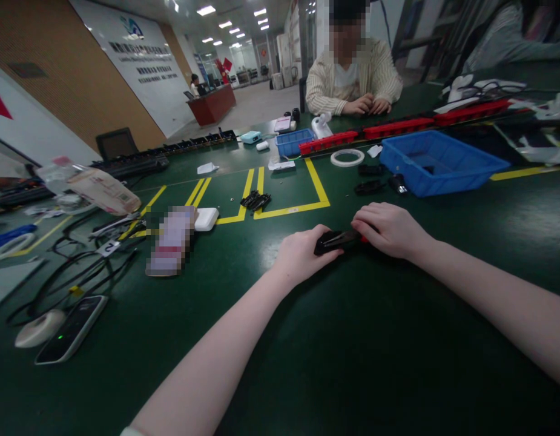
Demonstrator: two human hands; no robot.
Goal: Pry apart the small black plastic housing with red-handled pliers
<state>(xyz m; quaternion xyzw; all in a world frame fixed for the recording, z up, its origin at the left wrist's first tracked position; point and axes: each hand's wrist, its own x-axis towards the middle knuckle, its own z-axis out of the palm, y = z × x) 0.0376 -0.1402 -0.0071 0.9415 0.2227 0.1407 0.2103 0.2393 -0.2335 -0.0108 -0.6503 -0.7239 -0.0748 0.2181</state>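
Above the green table, my left hand [302, 251] is closed on a small black plastic piece [324, 243], thumb and fingers gripping its near end. My right hand [388, 229] is closed at the other end, around a narrow dark part [347, 237] that reaches toward the black piece. A bit of red shows under the right fingers. The fingers hide most of what the right hand holds, so its kind is unclear. Beyond that hand lie several loose black parts [369, 186], close to a blue bin [443, 166].
A pile of black pieces [256, 200] lies by yellow tape lines. To the left are a phone [171, 242], a white case [206, 219], cables and a black device [71, 330]. A tape roll [347, 158] and red strips [400, 128] lie farther back. A person [355, 79] sits opposite.
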